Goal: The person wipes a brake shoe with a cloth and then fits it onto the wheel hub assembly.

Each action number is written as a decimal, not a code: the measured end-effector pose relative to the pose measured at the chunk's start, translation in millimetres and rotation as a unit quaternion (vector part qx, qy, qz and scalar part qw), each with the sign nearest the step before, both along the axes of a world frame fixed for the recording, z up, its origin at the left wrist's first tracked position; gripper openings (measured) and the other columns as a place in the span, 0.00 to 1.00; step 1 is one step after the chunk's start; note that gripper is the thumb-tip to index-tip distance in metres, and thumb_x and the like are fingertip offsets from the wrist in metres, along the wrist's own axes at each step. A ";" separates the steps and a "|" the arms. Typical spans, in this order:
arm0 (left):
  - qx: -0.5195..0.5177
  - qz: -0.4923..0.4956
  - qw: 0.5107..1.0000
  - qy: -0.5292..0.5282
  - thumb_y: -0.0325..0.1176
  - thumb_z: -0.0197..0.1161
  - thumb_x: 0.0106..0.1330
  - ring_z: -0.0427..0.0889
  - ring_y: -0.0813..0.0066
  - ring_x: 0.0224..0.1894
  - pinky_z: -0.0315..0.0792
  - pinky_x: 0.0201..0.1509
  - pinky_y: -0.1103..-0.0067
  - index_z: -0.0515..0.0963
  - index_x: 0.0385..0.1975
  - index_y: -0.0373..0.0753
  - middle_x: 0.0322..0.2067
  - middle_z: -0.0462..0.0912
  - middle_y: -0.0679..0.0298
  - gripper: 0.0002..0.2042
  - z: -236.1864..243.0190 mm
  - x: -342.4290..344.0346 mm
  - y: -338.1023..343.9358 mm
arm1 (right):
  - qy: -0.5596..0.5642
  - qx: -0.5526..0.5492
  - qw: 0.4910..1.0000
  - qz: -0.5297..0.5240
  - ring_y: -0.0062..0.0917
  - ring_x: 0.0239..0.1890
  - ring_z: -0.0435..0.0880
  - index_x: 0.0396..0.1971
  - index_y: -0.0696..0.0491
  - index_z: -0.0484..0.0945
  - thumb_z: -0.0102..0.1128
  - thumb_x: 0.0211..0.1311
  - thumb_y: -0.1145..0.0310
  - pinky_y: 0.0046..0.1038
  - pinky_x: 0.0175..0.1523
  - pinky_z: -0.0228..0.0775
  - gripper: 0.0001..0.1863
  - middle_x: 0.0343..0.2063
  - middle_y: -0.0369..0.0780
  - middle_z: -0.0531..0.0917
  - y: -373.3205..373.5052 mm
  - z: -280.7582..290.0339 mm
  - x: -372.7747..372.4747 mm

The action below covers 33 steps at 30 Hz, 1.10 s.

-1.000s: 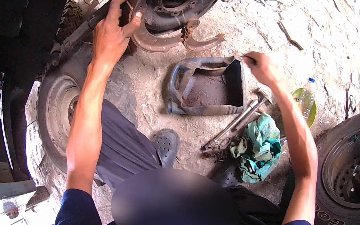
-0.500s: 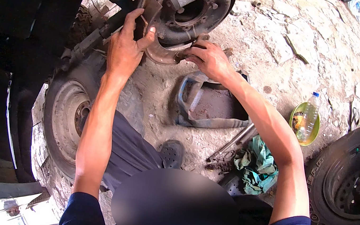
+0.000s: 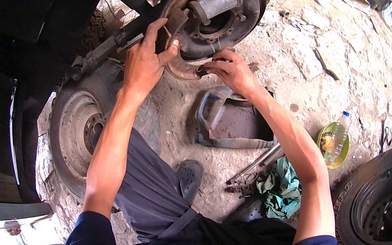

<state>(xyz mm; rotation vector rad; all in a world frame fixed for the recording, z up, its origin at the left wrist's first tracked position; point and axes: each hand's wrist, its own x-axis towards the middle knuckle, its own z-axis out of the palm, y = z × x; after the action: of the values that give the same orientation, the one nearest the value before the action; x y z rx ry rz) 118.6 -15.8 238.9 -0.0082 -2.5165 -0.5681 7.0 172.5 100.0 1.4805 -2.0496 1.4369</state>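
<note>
A round brake backing plate with a grey metal cylinder is mounted at the top. My left hand grips the upper part of a curved, rusty brake shoe at the plate's lower left. My right hand has its fingers closed around the shoe's lower end, below the plate; exactly what lies inside them is partly hidden. Just under that hand, a cut-open plastic jerry can with a dirty inside lies on the rough ground.
Metal tools and a teal rag lie by my feet. A green bowl with a plastic bottle stands at the right. A tyre and wheel lie at the right edge, another wheel at the left beside the dark vehicle.
My right hand has moved left from above the jerry can onto the shoe's lower end. The whole view has shifted, so the plate appears further right and lower.
</note>
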 end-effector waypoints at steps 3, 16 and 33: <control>-0.003 -0.003 1.000 0.000 0.44 0.63 0.64 0.81 0.40 0.39 0.74 0.37 0.61 0.65 0.59 0.45 0.34 0.81 0.41 0.26 -0.6 -0.9 0.4 | 0.040 0.008 0.999 -0.024 0.36 0.40 0.80 0.38 0.52 0.84 0.65 0.54 0.71 0.34 0.48 0.72 0.11 0.37 0.41 0.80 -2.3 -1.3 -5.9; -0.018 -0.002 1.000 0.014 0.42 0.60 0.66 0.79 0.38 0.40 0.74 0.38 0.58 0.65 0.60 0.44 0.34 0.80 0.39 0.24 -2.6 -0.1 4.0 | 0.184 0.062 0.980 -0.045 0.30 0.41 0.78 0.38 0.49 0.82 0.64 0.54 0.64 0.32 0.48 0.69 0.11 0.33 0.35 0.80 3.3 5.7 -15.3; -0.032 0.007 0.999 0.003 0.41 0.60 0.66 0.82 0.41 0.35 0.74 0.33 0.60 0.65 0.61 0.46 0.27 0.80 0.41 0.24 -1.8 1.1 1.8 | 0.184 0.064 0.981 -0.010 0.31 0.44 0.77 0.38 0.48 0.79 0.62 0.52 0.68 0.32 0.51 0.69 0.11 0.38 0.33 0.78 9.5 0.8 -12.6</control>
<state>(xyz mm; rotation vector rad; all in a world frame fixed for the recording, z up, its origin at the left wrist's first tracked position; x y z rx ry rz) 119.7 -14.0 237.1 -0.0160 -2.5256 -0.4810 -5.6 182.0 100.7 1.6260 -1.9457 0.9479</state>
